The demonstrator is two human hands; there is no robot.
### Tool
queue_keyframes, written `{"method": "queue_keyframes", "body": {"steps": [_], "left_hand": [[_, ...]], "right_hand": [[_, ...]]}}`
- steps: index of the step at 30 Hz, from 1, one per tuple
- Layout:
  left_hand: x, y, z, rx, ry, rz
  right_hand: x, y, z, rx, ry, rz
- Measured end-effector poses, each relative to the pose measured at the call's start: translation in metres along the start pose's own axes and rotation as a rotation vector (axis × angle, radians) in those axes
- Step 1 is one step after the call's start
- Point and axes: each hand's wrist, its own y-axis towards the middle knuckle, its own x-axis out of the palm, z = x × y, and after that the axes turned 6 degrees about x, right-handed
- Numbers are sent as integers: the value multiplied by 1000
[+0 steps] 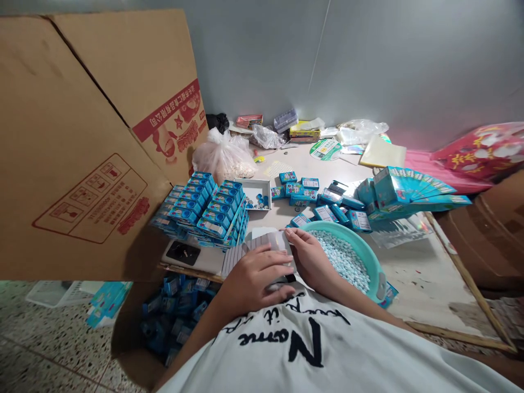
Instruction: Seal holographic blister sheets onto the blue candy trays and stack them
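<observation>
Head view: the right hand point(314, 257) pinches a striped sheet point(275, 239) at centre; the left hand point(258, 274) lies over it, its grip hard to tell. Stacked boxes point(216, 210) and tall cardboard point(82, 120) block ten o'clock, a bowl point(370, 254) three; tabletop point(413, 273) reaches a wooden edge point(470, 289) past four.

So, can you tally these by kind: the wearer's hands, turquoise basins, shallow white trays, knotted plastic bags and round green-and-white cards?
Left hand and right hand: 2
Turquoise basin: 1
Shallow white tray: 1
Knotted plastic bag: 1
Round green-and-white card: 1
Total: 6
</observation>
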Motion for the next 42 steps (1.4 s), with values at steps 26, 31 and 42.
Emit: {"method": "queue_keyframes", "body": {"steps": [26,31,42], "left_hand": [[-8,-19,13,-396,-582,607],[-20,-33,-2,-604,-590,821],[-41,-64,-22,-721,-793,1085]], "right_hand": [[-21,24,10,-1,-23,153],[-42,45,21,11,-203,203],[-75,89,39,-248,-984,260]]}}
